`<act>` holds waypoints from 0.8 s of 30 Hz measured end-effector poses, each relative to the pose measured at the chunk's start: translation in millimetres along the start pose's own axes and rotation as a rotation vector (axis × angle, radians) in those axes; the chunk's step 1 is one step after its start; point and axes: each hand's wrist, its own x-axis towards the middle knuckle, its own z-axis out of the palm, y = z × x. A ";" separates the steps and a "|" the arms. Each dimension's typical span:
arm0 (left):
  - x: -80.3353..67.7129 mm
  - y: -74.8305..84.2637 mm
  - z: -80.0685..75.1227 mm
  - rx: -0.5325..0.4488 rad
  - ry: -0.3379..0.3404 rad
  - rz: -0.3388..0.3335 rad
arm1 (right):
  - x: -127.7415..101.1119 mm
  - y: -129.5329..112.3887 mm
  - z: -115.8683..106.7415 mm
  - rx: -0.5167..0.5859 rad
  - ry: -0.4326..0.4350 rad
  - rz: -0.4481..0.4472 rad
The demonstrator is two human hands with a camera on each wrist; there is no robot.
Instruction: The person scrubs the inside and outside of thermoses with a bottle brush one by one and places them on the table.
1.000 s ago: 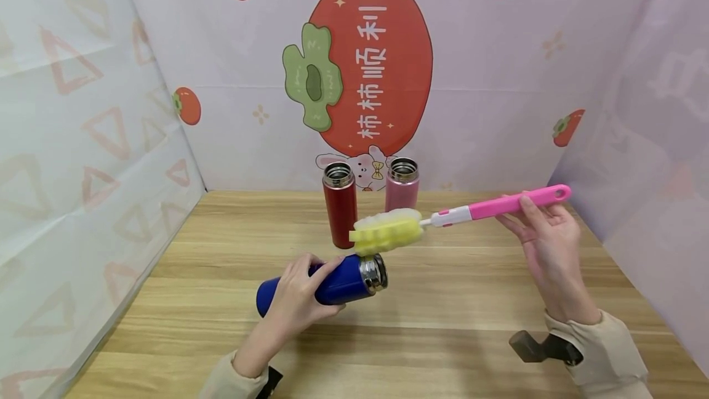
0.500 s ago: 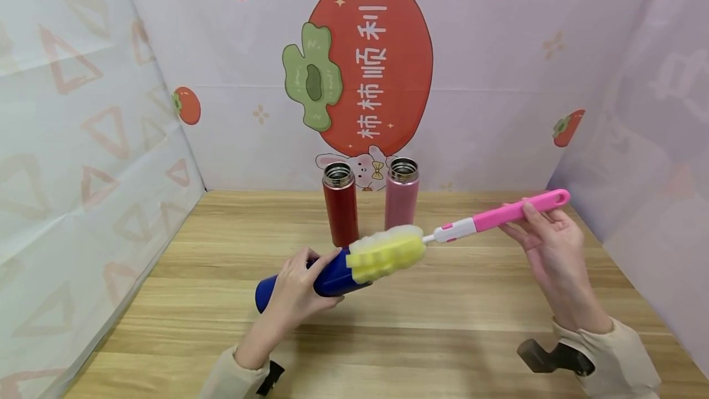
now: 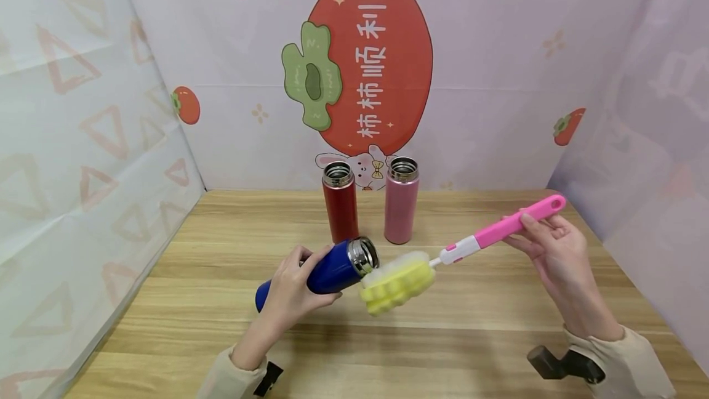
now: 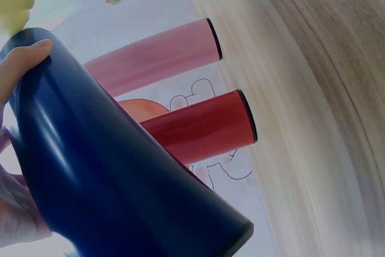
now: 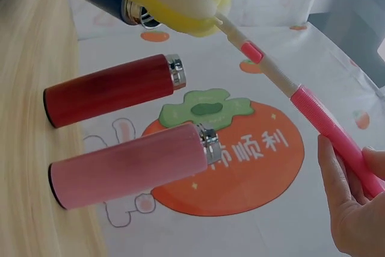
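Blue flask: held off the wooden table in front of red flask and pink flask; long axis tilted, steel mouth up and to the right, base down-left.
L hand: fingers wrapped round flask body, firm hold.
R hand: pinches pink handle of bottle brush.
Sponge head: just beside mouth, slightly below; not inside.
Technique: bring brush axis in line w/ flask axis, centre sponge on opening, keep flask steady, then push straight in w/ light twist.

Bright even overhead light, soft shadows on table; head view sharp; wrist views dimmer, tabletop smeared toward 3 o'clock.
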 end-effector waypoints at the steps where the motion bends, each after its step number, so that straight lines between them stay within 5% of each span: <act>1: -0.3 0.1 -0.3 -0.004 0.003 -0.004 | 0.2 -0.1 -0.8 -0.011 0.005 -0.001; 17: -6.6 1.5 -4.0 -0.050 0.005 0.020 | 11.6 -0.1 -7.4 -0.043 0.045 0.001; 24: -9.2 2.1 -3.3 -0.040 -0.002 0.081 | 16.8 0.1 -6.5 -0.085 0.084 -0.033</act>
